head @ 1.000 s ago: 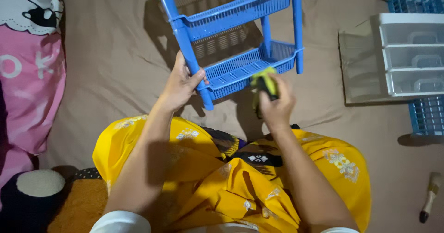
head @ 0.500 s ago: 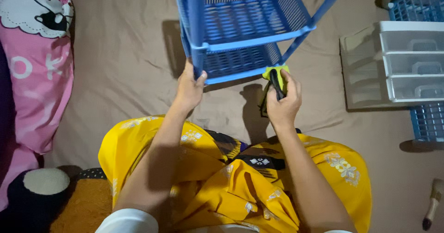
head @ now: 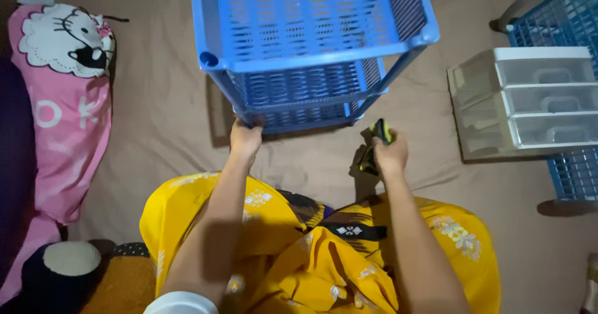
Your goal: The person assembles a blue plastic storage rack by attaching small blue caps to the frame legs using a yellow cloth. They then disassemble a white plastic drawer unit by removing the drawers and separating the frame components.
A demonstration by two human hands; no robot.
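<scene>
The blue plastic shelf rack is gripped at its near lower edge by the left hand; a yellow-green cloth is clenched in the right hand.

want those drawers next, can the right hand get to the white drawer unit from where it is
Probably yes, but not freely: the right hand is shut on a green-and-black tool. Only bare cloth lies between it and the white drawer unit.

Blue rack top beyond frame
</scene>
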